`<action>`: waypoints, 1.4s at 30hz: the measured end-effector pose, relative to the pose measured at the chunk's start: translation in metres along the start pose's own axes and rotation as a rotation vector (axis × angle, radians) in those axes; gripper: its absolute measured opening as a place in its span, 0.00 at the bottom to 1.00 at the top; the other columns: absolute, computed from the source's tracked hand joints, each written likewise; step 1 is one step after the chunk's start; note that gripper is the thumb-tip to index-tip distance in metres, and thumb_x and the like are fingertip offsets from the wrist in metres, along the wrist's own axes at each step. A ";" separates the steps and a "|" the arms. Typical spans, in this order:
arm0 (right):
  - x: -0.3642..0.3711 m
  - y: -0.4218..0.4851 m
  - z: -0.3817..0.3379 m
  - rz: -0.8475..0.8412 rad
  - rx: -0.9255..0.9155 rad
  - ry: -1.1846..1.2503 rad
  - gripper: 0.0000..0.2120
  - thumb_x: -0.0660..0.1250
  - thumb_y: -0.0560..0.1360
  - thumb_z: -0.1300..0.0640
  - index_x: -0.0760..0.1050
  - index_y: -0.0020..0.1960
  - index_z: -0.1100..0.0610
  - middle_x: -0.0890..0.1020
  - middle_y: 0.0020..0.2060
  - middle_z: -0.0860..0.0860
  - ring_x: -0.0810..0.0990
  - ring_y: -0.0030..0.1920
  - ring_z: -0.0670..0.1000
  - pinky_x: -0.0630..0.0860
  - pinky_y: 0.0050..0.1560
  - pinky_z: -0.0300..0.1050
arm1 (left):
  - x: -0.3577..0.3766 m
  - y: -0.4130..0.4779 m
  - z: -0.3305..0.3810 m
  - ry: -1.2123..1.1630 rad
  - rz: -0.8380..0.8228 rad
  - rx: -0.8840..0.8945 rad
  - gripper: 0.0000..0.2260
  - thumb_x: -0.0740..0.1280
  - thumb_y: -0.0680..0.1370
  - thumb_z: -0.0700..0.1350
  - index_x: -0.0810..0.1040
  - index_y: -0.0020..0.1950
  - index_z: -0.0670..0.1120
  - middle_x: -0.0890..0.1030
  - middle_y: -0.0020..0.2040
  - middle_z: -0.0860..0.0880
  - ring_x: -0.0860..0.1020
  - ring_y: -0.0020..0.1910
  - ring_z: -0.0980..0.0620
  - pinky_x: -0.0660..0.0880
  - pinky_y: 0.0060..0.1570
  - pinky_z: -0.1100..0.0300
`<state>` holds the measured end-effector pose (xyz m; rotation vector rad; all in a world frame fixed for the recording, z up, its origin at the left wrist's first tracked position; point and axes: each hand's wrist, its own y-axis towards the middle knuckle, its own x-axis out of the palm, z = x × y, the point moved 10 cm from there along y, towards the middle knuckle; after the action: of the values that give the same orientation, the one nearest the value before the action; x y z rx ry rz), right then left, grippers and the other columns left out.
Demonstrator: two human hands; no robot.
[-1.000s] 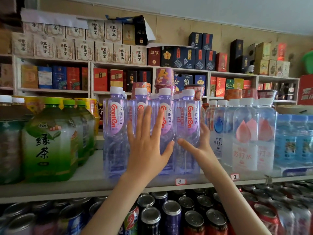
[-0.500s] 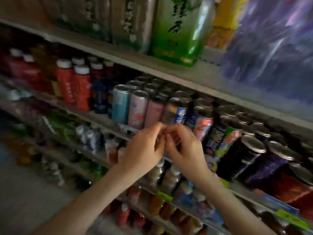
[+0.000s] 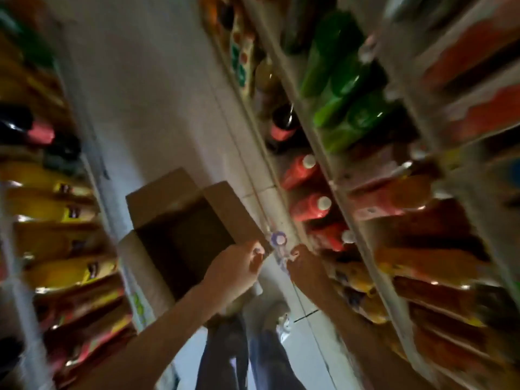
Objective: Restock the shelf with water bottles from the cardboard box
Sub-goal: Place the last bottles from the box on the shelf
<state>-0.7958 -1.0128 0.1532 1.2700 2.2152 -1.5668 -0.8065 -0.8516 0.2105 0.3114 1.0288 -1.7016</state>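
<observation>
The open cardboard box (image 3: pixel 157 204) stands on the floor of the aisle, its inside dark, and I cannot make out any bottles in it. My left hand (image 3: pixel 239 263) hovers at the box's right flap with its fingers curled. My right hand (image 3: pixel 305 261) is a little to the right, fingers also curled. Between the hands a small purple and white thing (image 3: pixel 278 240) shows, perhaps a water bottle seen from above. Blur hides whether either hand holds it. The shelf (image 3: pixel 332 190) with drinks runs along the right.
Red bottles (image 3: pixel 309 205) and green bottles (image 3: pixel 343 88) fill the right-hand shelves. Yellow snack bags (image 3: pixel 59 209) line a rack on the left. My legs and a shoe (image 3: pixel 277 313) stand on the pale tiled floor beside the box.
My view swung from the upper shelf of water bottles down to the floor and the box. My hands left the bottles, met in front of the cans, then moved apart over the box flap.
</observation>
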 end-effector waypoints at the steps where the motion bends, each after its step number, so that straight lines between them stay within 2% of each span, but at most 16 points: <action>1: 0.025 0.021 0.041 -0.016 0.095 -0.023 0.13 0.59 0.79 0.58 0.68 0.63 0.60 0.71 0.42 0.50 0.71 0.42 0.51 0.61 0.33 0.28 | 0.028 0.010 -0.024 -0.021 -0.021 -0.036 0.10 0.59 0.80 0.49 0.76 0.56 0.50 0.83 0.50 0.48 0.81 0.51 0.49 0.75 0.50 0.56; 5: 0.100 0.095 0.165 -0.039 0.275 -0.085 0.19 0.61 0.77 0.61 0.64 0.67 0.62 0.71 0.45 0.53 0.69 0.43 0.52 0.68 0.43 0.39 | 0.125 0.053 -0.097 -0.100 -0.058 -0.105 0.10 0.58 0.81 0.48 0.76 0.55 0.48 0.83 0.49 0.47 0.81 0.49 0.49 0.75 0.49 0.56; 8: 0.143 0.142 0.208 -0.052 0.262 -0.163 0.24 0.65 0.76 0.57 0.61 0.68 0.62 0.73 0.57 0.61 0.70 0.49 0.52 0.68 0.50 0.45 | 0.179 0.076 -0.134 -0.134 -0.085 -0.132 0.10 0.56 0.81 0.48 0.75 0.55 0.47 0.82 0.46 0.49 0.80 0.45 0.52 0.73 0.46 0.61; 12: 0.175 0.184 0.238 0.016 0.174 -0.500 0.25 0.64 0.76 0.52 0.63 0.69 0.61 0.69 0.62 0.65 0.73 0.58 0.63 0.71 0.52 0.53 | 0.218 0.101 -0.162 -0.135 -0.122 -0.120 0.08 0.57 0.81 0.47 0.74 0.53 0.47 0.74 0.35 0.55 0.72 0.33 0.59 0.69 0.38 0.64; 15: 0.172 0.191 0.250 0.104 0.224 -0.553 0.23 0.62 0.78 0.52 0.62 0.70 0.59 0.71 0.60 0.66 0.75 0.56 0.66 0.74 0.51 0.55 | 0.225 0.108 -0.166 -0.144 -0.144 -0.121 0.07 0.58 0.81 0.45 0.74 0.54 0.47 0.78 0.41 0.50 0.74 0.37 0.54 0.68 0.39 0.62; 18: 0.175 0.191 0.255 0.042 0.214 -0.487 0.24 0.57 0.80 0.53 0.57 0.73 0.60 0.75 0.60 0.64 0.76 0.58 0.63 0.73 0.55 0.53 | 0.218 0.104 -0.154 -0.140 -0.153 -0.098 0.07 0.58 0.80 0.44 0.75 0.54 0.46 0.81 0.44 0.46 0.78 0.41 0.50 0.72 0.41 0.58; 21: 0.149 0.161 0.230 0.101 0.230 -0.304 0.21 0.60 0.78 0.53 0.63 0.68 0.60 0.78 0.50 0.62 0.79 0.53 0.63 0.73 0.48 0.51 | 0.199 0.092 -0.117 -0.191 -0.171 0.026 0.06 0.62 0.80 0.44 0.76 0.54 0.47 0.82 0.46 0.49 0.80 0.44 0.54 0.76 0.42 0.61; 24: 0.089 0.102 0.166 0.237 0.098 -0.152 0.16 0.63 0.77 0.52 0.71 0.57 0.64 0.79 0.42 0.60 0.81 0.45 0.60 0.71 0.45 0.46 | 0.163 0.073 -0.049 -0.349 -0.162 0.208 0.08 0.67 0.76 0.40 0.77 0.55 0.45 0.83 0.49 0.49 0.80 0.48 0.54 0.76 0.48 0.64; 26: 0.034 0.047 0.117 0.314 -0.052 -0.010 0.19 0.62 0.77 0.48 0.73 0.47 0.66 0.79 0.36 0.61 0.81 0.36 0.58 0.72 0.45 0.36 | 0.149 0.055 0.001 -0.303 -0.262 0.302 0.18 0.69 0.74 0.41 0.73 0.63 0.44 0.78 0.59 0.48 0.76 0.58 0.53 0.68 0.55 0.71; 28: -0.026 -0.015 0.073 0.331 -0.020 0.083 0.17 0.63 0.72 0.44 0.73 0.48 0.59 0.79 0.36 0.53 0.78 0.36 0.54 0.73 0.42 0.41 | 0.133 0.040 0.043 -0.133 -0.337 0.360 0.30 0.70 0.73 0.46 0.64 0.72 0.47 0.69 0.69 0.49 0.67 0.66 0.52 0.61 0.62 0.69; 29: -0.053 -0.042 0.054 0.324 0.018 0.120 0.16 0.64 0.69 0.43 0.72 0.48 0.54 0.78 0.36 0.49 0.77 0.37 0.52 0.73 0.39 0.43 | 0.120 0.034 0.061 -0.060 -0.352 0.369 0.33 0.71 0.72 0.50 0.60 0.73 0.48 0.67 0.70 0.49 0.67 0.67 0.51 0.63 0.64 0.65; 31: -0.106 -0.089 0.016 0.356 0.010 0.180 0.11 0.67 0.70 0.48 0.70 0.47 0.51 0.76 0.35 0.45 0.75 0.36 0.48 0.71 0.35 0.39 | 0.083 0.026 0.101 -0.021 -0.343 0.405 0.32 0.73 0.69 0.54 0.63 0.69 0.51 0.75 0.63 0.51 0.75 0.59 0.53 0.75 0.57 0.58; 34: -0.180 -0.145 -0.038 0.492 -0.065 0.266 0.08 0.68 0.73 0.52 0.70 0.48 0.51 0.76 0.34 0.45 0.75 0.32 0.42 0.70 0.29 0.35 | 0.001 0.006 0.172 0.047 -0.219 0.533 0.29 0.72 0.67 0.58 0.68 0.64 0.54 0.80 0.54 0.55 0.80 0.47 0.57 0.78 0.41 0.60; 39: -0.259 -0.223 -0.105 0.595 -0.174 0.480 0.09 0.67 0.75 0.49 0.73 0.53 0.49 0.81 0.40 0.46 0.80 0.39 0.46 0.76 0.39 0.39 | -0.120 -0.034 0.255 0.254 -0.057 0.612 0.38 0.67 0.63 0.71 0.65 0.66 0.53 0.82 0.50 0.53 0.81 0.47 0.50 0.78 0.42 0.57; 41: -0.279 -0.256 -0.129 0.604 -0.259 0.481 0.10 0.65 0.75 0.45 0.73 0.53 0.49 0.82 0.40 0.48 0.81 0.41 0.46 0.77 0.43 0.43 | -0.158 -0.051 0.275 0.217 -0.040 0.583 0.36 0.67 0.63 0.72 0.67 0.64 0.53 0.82 0.50 0.53 0.80 0.49 0.50 0.77 0.44 0.59; 42: -0.289 -0.274 -0.140 0.604 -0.302 0.507 0.07 0.64 0.77 0.47 0.74 0.52 0.49 0.83 0.41 0.44 0.80 0.41 0.41 0.75 0.44 0.38 | -0.178 -0.060 0.284 0.140 -0.024 0.566 0.34 0.67 0.63 0.72 0.69 0.62 0.53 0.81 0.48 0.54 0.80 0.48 0.52 0.76 0.44 0.59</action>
<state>-0.7582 -1.0820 0.5674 2.1272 1.9008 -0.7163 -0.7105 -0.9474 0.5235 0.7919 0.6282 -1.9939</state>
